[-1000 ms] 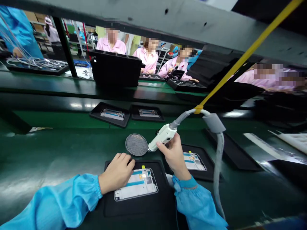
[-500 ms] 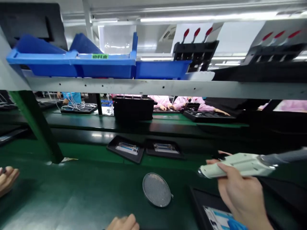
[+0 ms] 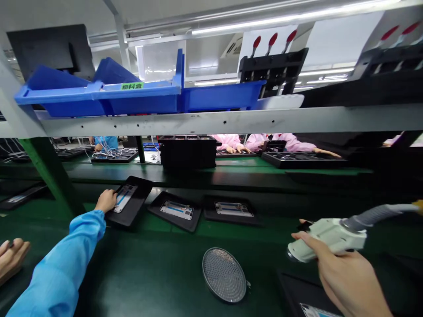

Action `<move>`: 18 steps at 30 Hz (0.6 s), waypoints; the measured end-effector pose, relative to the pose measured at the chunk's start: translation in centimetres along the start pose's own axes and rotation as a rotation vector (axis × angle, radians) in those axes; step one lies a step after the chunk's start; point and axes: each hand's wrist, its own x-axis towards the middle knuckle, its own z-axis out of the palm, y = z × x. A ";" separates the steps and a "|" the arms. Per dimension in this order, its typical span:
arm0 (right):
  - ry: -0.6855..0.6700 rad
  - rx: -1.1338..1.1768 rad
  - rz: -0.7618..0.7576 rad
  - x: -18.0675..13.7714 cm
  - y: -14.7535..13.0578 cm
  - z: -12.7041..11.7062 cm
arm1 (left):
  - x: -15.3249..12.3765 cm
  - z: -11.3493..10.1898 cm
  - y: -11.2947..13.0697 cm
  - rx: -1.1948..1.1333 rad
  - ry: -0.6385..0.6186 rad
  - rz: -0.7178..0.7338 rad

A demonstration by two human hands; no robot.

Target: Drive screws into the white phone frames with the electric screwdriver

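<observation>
The green bench (image 3: 152,277) spread around the dimpled dish (image 3: 224,275). Left of and beyond the dish, a black tray (image 3: 140,193) lay tilted, the left hand (image 3: 106,200) at its left edge, perhaps to steady it; its fingers were bent, though whether clamped I could not tell. Right of the dish, the right hand (image 3: 346,275) had its fingers clamped around a pale tool (image 3: 325,240), likely for control, nose toward the dish. A flat frame (image 3: 124,197) lay inside that tray, probably for protection.

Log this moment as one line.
left hand: holding black tray | right hand: holding pale green tool | bench: round dish
</observation>
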 end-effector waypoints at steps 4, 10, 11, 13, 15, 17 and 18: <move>-0.004 -0.041 0.027 0.6 1.0 0.2 | 0.5 2.8 2.5 0.046 -0.068 0.134; -0.082 0.208 -0.092 1.5 2.8 1.2 | -0.7 10.4 10.2 0.034 -0.246 0.584; -0.111 0.263 -0.140 1.4 2.8 1.3 | -1.0 11.0 10.8 0.031 -0.256 0.631; -0.134 0.268 -0.187 1.1 2.6 1.3 | -1.2 11.4 11.3 0.027 -0.249 0.698; -0.135 0.271 -0.233 0.8 2.4 1.2 | -1.3 11.1 10.9 0.021 -0.223 0.753; -0.149 0.279 -0.266 0.6 2.2 1.0 | -1.8 10.3 10.0 0.020 -0.185 0.804; -0.156 0.282 -0.278 0.5 2.2 0.9 | -2.3 9.7 9.5 0.021 -0.161 0.828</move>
